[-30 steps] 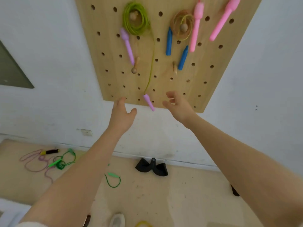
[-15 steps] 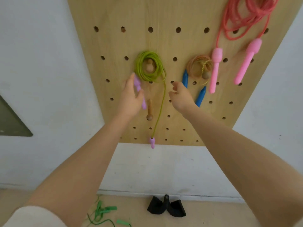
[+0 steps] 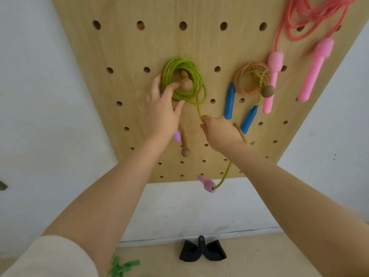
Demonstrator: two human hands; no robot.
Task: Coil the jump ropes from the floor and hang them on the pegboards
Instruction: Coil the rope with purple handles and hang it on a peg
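A green jump rope coil (image 3: 184,80) hangs on a wooden peg (image 3: 186,84) of the wooden pegboard (image 3: 191,43). My left hand (image 3: 163,110) grips the coil's lower left side, thumb through the loops. A loose green strand runs down from the coil to my right hand (image 3: 219,132), which pinches it. Below my right wrist the strand ends in a dangling purple handle (image 3: 206,183). The rope's other purple handle (image 3: 176,135) peeks out under my left hand.
An orange coil with blue handles (image 3: 229,101) and a pink rope with pink handles (image 3: 313,70) hang to the right. A bare peg (image 3: 184,144) sticks out below the green coil. A black object (image 3: 201,252) and a green rope (image 3: 121,266) lie on the floor.
My view has moved closer to the board. My left hand rose from the purple handle to the green coil; my right hand took hold of the hanging strand, and the lower handle swung right.
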